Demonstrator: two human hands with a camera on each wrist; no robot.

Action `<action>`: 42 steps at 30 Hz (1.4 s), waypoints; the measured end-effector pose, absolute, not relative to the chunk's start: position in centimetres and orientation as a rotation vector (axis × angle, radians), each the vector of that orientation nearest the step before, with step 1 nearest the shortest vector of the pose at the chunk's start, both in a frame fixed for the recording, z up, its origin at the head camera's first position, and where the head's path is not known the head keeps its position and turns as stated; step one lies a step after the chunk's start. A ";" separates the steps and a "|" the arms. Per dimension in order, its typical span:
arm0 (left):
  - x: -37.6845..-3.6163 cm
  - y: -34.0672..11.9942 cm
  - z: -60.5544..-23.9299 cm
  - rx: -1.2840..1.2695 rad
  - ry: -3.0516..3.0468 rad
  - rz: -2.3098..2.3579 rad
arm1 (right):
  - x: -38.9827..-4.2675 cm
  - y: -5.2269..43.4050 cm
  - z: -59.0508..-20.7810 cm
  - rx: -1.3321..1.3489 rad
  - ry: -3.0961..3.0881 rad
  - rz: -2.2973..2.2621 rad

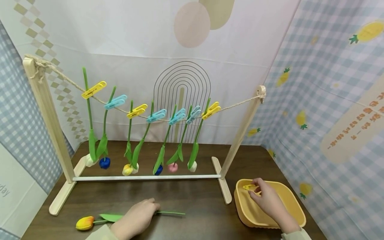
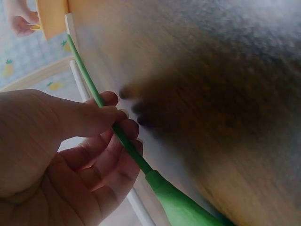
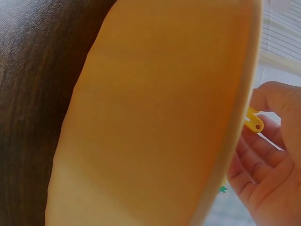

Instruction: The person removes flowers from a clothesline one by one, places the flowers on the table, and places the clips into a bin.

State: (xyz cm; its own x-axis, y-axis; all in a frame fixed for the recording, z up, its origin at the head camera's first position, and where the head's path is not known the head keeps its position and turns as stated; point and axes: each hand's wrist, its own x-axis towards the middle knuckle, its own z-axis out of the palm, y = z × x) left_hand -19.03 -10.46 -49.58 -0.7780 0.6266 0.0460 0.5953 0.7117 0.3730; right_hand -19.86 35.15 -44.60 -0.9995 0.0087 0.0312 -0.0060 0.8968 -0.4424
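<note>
The left hand (image 1: 136,220) sits lowest and closest on the dark worktop (image 1: 195,200), fingers curled round the green stem of a fake tulip (image 1: 99,220); the left wrist view shows thumb and fingertips pinching that stem (image 2: 123,139). The tulip lies flat, its long axis running left to right along the front edge: the orange-yellow bloom (image 1: 85,223) points left, beyond the hand, and the bare stem tip (image 1: 177,213) points right toward the tub. The right hand (image 1: 267,200) is well apart, inside the yellow tub (image 1: 295,203) at the right front corner, pinching a yellow clothespin (image 1: 249,187) between thumb and fingers; the right wrist view shows the peg (image 3: 253,121) just over the tub's rim. So the left hand has the flower and the right has the clip. Behind both stands a wooden rack (image 1: 48,116) with a rope (image 1: 240,103) strung across, where seven tulips hang head-down, each clipped by a yellow or blue peg, the rope's right end bare.
</note>
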 end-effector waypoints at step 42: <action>-18.7 -11.1 -49.6 0.857 2.885 0.600 | -19.3 35.9 -45.6 -0.077 -3.100 0.767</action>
State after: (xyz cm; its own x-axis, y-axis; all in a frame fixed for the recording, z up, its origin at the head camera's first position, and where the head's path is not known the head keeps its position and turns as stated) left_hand -18.69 -11.13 -49.61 -0.8417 0.5384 0.0406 0.5099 0.7680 0.3875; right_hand -19.35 35.88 -45.56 -0.9974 0.0341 -0.0628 0.0594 0.8836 -0.4644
